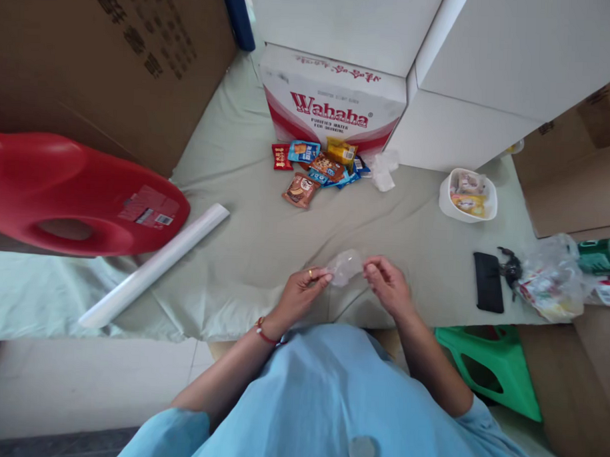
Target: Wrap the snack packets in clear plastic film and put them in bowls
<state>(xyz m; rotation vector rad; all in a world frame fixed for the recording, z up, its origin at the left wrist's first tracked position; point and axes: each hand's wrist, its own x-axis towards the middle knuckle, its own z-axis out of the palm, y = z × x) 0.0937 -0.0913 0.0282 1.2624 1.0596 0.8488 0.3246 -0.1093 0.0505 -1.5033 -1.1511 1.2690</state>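
Observation:
A small, crumpled, translucent plastic bag is stretched between my hands, just above the cloth-covered table. My left hand pinches its left side between thumb and fingers. On the other side, the fingertips of my right hand are closed on the bag's right edge. Beyond my hands lies a pile of wrapped snacks, with a brown packet in front and a red packet at the left. More crumpled clear plastic lies right of the pile.
Behind the snacks stands a Wahaha carton. A red jug and a white plastic roll are at left. Rightward are a white bowl holding packets, a black phone, and a filled plastic bag. A green stool stands below.

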